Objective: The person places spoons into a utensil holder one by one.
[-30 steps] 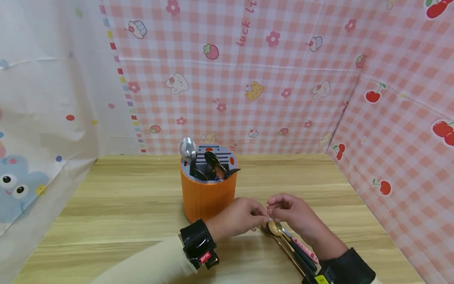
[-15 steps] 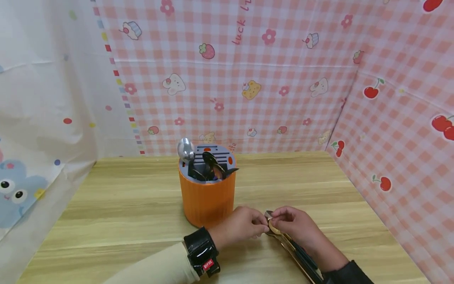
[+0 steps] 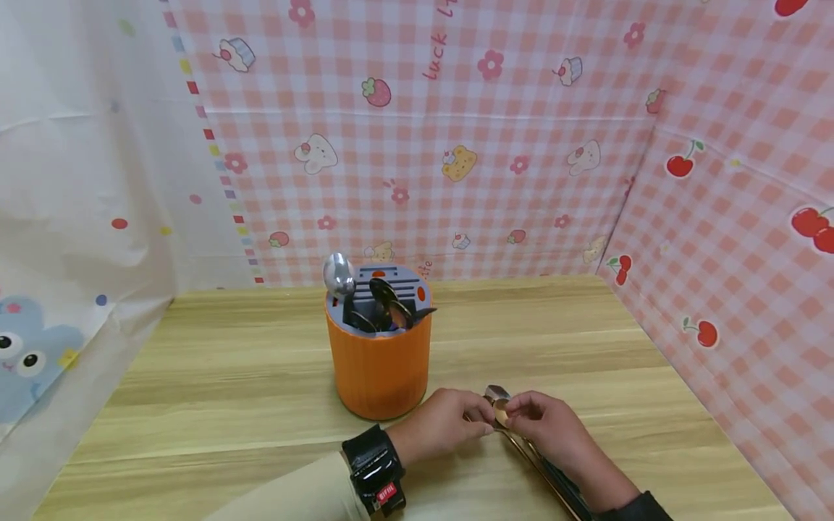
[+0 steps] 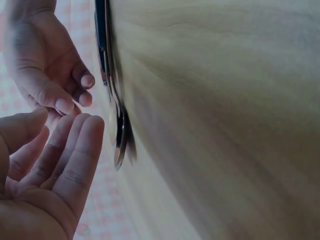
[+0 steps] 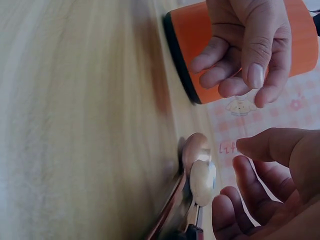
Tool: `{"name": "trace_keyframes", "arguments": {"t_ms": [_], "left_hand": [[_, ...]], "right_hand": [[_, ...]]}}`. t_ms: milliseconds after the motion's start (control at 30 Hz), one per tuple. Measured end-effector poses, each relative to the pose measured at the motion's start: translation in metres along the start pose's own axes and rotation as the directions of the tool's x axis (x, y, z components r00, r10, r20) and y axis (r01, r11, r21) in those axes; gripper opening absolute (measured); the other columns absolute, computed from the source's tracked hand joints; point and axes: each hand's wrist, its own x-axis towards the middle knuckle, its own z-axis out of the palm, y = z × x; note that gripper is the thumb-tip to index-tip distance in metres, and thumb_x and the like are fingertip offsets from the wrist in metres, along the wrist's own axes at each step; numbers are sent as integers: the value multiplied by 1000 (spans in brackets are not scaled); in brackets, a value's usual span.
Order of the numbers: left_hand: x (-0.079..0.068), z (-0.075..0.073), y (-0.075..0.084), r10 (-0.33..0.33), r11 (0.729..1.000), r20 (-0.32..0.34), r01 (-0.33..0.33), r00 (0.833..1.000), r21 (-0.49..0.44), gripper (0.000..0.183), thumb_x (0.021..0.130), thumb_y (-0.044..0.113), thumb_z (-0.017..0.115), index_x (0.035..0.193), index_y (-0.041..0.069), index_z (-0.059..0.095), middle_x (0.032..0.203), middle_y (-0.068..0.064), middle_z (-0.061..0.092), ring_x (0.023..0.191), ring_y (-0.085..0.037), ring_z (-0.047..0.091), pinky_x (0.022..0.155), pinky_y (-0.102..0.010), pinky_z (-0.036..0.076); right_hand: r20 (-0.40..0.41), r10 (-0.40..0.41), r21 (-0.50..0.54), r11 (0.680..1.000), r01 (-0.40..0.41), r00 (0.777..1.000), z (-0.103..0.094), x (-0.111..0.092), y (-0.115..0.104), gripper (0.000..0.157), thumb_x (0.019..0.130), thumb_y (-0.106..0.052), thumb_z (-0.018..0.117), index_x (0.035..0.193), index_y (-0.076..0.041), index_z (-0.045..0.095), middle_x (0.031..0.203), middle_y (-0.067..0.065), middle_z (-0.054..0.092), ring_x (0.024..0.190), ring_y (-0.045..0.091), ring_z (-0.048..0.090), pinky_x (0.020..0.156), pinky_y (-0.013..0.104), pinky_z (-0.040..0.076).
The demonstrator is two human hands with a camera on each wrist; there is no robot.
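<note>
Several spoons lie side by side on the table, their handles running toward the lower right. A gold spoon (image 3: 501, 414) is uppermost in the head view, and a copper-coloured spoon (image 5: 193, 152) lies beside it. My left hand (image 3: 449, 420) hovers just left of the spoon bowls, fingers loosely bent and nothing in them. To the right is my right hand (image 3: 550, 430), its fingertips close to the gold bowl; the right wrist view shows thumb and forefinger near each other, apart from the spoons and holding nothing. My right hand and forearm partly hide the handles.
An orange cutlery holder (image 3: 380, 373) with a grey slotted top stands left of the spoons. A silver spoon (image 3: 339, 275) and several dark utensils stick out of it. Pink checked cloth (image 3: 404, 130) hangs behind the wooden table (image 3: 228, 376).
Both hands have come down a little in the head view, and their fingertips have drawn apart. A silver end of cutlery now shows beyond the gold spoon; the pink handle is hidden.
</note>
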Motion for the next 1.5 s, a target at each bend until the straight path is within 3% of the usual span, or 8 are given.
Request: {"name": "trace_keyframes", "arguments": {"t_ms": [333,467,667,1000,1167,1300,1400,1500], "left_hand": [[-3,9,-8,-53,998,29,54,998,-31,5,89,15,73,92,13,71,71,10,64,59,-2,53,52,-19,45],[-3,11,-9,-66,997,46,68,997,-46,4,88,17,73,90,14,71,70,9,63,58,-2,54,52,-19,46],[-4,13,-8,-81,994,56,85,995,-66,4,87,14,74,87,14,70,68,9,62,55,-2,54,50,-20,47],[-6,18,-10,-107,990,81,113,991,-84,7,87,14,73,83,16,68,66,8,60,53,-4,53,49,-19,46],[-7,20,-10,-86,992,97,94,992,-88,7,87,13,73,82,15,69,65,9,60,53,-2,53,49,-18,46],[-6,20,-9,-105,989,132,117,986,-90,7,88,13,73,82,15,69,67,8,63,55,-2,54,51,-19,47],[-6,21,-8,-122,986,152,138,981,-95,7,88,12,73,81,14,70,68,7,64,56,-3,56,50,-19,47],[-6,23,-8,-127,986,161,143,979,-91,9,88,13,73,80,15,70,67,7,64,54,-4,55,49,-19,46]], "right_hand": [[-77,-6,-178,984,-8,997,10,-5,5,16,81,-3,73,94,-10,68,89,5,65,77,18,56,59,32,47],[-88,-18,-234,972,-3,996,13,-4,5,19,79,-1,72,94,-11,67,87,4,66,76,17,57,61,33,48],[-66,-46,-336,942,22,997,15,-3,8,20,79,-2,75,93,-13,66,92,2,69,85,17,63,72,39,53],[-20,-122,-478,873,98,992,19,0,9,22,77,-1,75,92,-13,65,86,0,62,75,16,54,66,37,48],[-9,-150,-503,855,126,989,21,0,8,23,75,0,77,91,-12,64,79,0,57,69,16,49,62,34,43],[10,-175,-496,854,157,984,20,-1,6,30,74,5,75,94,-14,65,84,0,60,77,17,54,68,37,47],[33,-186,-487,855,178,982,18,-3,4,36,73,10,72,99,-14,66,89,2,63,83,18,57,72,39,49],[31,-178,-459,871,172,983,17,-3,2,40,73,13,68,102,-14,66,92,3,62,78,16,56,68,37,48]]}}
